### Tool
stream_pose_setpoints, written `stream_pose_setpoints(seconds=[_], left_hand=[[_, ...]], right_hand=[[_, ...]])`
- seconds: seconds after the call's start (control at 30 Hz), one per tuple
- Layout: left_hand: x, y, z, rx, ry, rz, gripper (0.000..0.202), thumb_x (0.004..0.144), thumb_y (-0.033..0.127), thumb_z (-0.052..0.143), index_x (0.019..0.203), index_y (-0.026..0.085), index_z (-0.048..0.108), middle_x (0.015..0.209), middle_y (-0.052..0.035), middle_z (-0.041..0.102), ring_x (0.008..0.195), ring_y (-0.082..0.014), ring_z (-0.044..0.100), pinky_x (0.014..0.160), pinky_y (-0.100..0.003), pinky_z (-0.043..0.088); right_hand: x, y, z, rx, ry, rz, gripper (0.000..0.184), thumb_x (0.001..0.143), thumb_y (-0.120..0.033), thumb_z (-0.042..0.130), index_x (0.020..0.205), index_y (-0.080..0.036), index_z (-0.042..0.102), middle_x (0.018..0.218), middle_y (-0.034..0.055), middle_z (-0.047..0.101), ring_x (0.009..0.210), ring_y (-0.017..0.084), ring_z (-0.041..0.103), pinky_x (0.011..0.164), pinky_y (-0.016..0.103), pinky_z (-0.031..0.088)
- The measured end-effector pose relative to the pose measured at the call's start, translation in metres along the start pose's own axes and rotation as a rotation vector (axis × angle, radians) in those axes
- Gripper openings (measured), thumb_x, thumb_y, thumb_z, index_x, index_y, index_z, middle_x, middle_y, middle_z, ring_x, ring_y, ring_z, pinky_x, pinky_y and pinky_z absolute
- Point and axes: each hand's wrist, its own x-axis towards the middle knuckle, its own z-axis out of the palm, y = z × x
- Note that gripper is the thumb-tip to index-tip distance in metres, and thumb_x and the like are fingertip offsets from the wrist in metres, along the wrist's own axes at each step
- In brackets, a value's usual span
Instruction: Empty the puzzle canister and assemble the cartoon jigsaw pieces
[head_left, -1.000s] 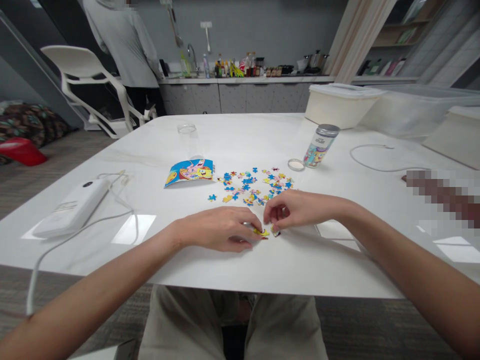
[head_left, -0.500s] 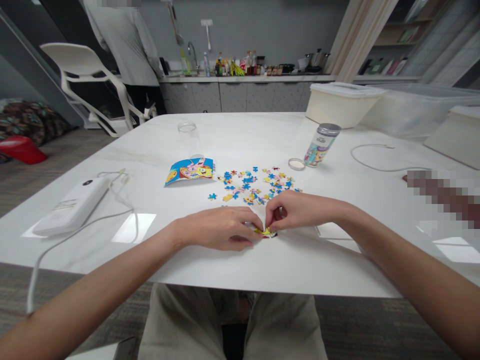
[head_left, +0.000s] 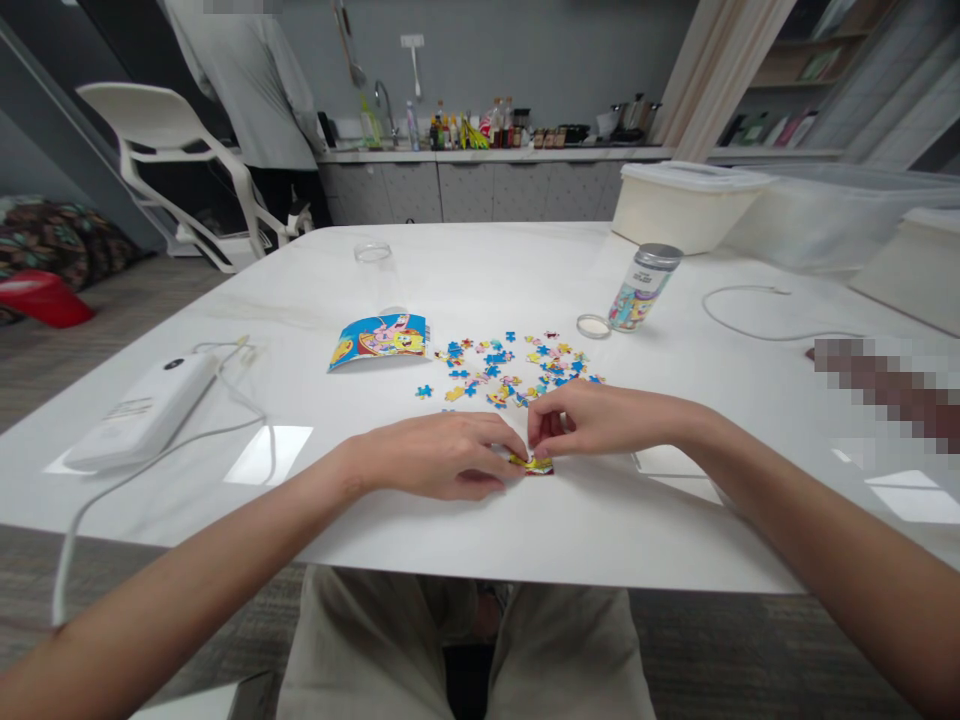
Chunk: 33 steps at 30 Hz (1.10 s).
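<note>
Head view, and here the left hand (head_left: 439,457) and right hand (head_left: 600,420) come together, pinched on light, stiff cardboard jigsaw pieces (head_left: 532,464), best taken by their edges!

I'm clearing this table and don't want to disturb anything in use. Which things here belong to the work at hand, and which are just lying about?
At hand: left hand, right hand, joined jigsaw pieces, loose jigsaw pieces, SpongeBob picture card, printed canister, round lid.

Lying about: white power bank, white cable, white plastic tub.
</note>
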Motion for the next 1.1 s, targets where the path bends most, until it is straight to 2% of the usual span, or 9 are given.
stream_pose_setpoints(seconds=[0.1, 0.23, 0.43, 0.77, 1.1], left_hand=[[-0.0018, -0.0014, -0.0003, -0.017, 0.004, -0.001, 0.028, 0.086, 0.006, 0.058, 0.109, 0.019, 0.069, 0.120, -0.0110, 0.065, 0.107, -0.0209, 0.061, 0.090, -0.030, 0.050], [-0.0058, -0.0057, -0.0029, -0.018, 0.047, -0.014, 0.029, 0.089, 0.012, 0.058, 0.115, 0.020, 0.067, 0.119, -0.0103, 0.066, 0.103, -0.0190, 0.063, 0.087, -0.028, 0.050], [-0.0069, -0.0099, -0.0044, 0.026, 0.057, -0.032, 0.021, 0.091, 0.013, 0.055, 0.103, 0.019, 0.070, 0.111, -0.0093, 0.068, 0.100, -0.0190, 0.062, 0.083, -0.028, 0.050], [-0.0022, -0.0063, -0.0005, 0.000, 0.055, 0.000, 0.022, 0.092, 0.012, 0.053, 0.105, 0.017, 0.070, 0.112, -0.0104, 0.068, 0.100, -0.0192, 0.062, 0.086, -0.029, 0.050], [-0.0007, -0.0049, 0.0010, -0.013, 0.068, -0.043, 0.026, 0.091, 0.011, 0.051, 0.107, 0.018, 0.069, 0.114, -0.0092, 0.068, 0.103, -0.0189, 0.062, 0.087, -0.029, 0.050]], right_hand=[[-0.0024, 0.0023, -0.0058, 0.006, -0.018, -0.036, 0.018, 0.087, -0.032, 0.060, 0.092, -0.017, 0.069, 0.085, 0.0038, 0.071, 0.072, 0.014, 0.061, 0.062, 0.024, 0.045], [-0.0040, 0.0031, -0.0093, -0.021, -0.057, -0.033, 0.014, 0.084, -0.026, 0.060, 0.088, -0.016, 0.070, 0.081, 0.0026, 0.071, 0.069, 0.013, 0.060, 0.063, 0.024, 0.045], [-0.0051, 0.0045, -0.0072, -0.054, -0.063, -0.025, 0.013, 0.083, -0.023, 0.061, 0.087, -0.018, 0.071, 0.081, 0.0017, 0.070, 0.070, 0.013, 0.060, 0.064, 0.023, 0.045], [-0.0064, 0.0073, -0.0073, -0.088, -0.075, -0.027, 0.014, 0.084, -0.023, 0.055, 0.087, -0.018, 0.068, 0.081, 0.0012, 0.069, 0.069, 0.013, 0.059, 0.062, 0.023, 0.043], [-0.0052, 0.0088, -0.0077, -0.123, -0.081, 0.007, 0.012, 0.080, -0.016, 0.050, 0.083, -0.019, 0.061, 0.072, -0.0014, 0.065, 0.064, 0.012, 0.054, 0.058, 0.023, 0.039]])
